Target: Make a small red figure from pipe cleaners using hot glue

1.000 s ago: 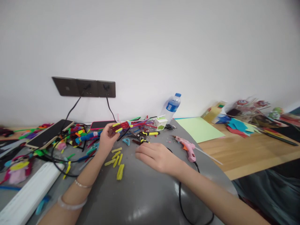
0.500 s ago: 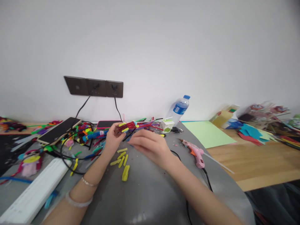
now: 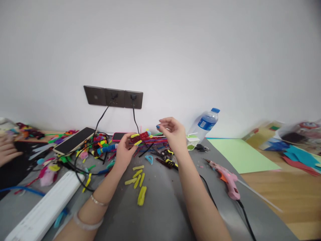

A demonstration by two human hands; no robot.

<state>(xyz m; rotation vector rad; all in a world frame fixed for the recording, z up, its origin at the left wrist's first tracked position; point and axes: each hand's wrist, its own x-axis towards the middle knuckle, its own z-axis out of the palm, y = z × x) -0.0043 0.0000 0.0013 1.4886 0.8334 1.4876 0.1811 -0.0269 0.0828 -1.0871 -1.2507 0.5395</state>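
Observation:
My left hand is closed around a red fuzzy pipe-cleaner figure with yellow limbs and a light blue bit at its right end. My right hand is raised to the right of the figure, apart from it. Its fingers are loosely bent, with a gap between thumb and forefinger. A small blue spot shows at the thumb tip; whether it is a nail or a scrap I cannot tell. Short yellow pipe-cleaner pieces and a thicker folded yellow piece lie on the grey table below the hands.
A pink glue gun with its cord lies right of my right arm. Behind stand a water bottle and a small carton. Pliers, a phone, a white power strip and green paper lie around. Another person's hand shows at far left.
My right hand has lifted up and away from the figure, uncovering pliers and a light blue loop. The left hand still holds the figure. The view has shifted left, and another person's hand appears.

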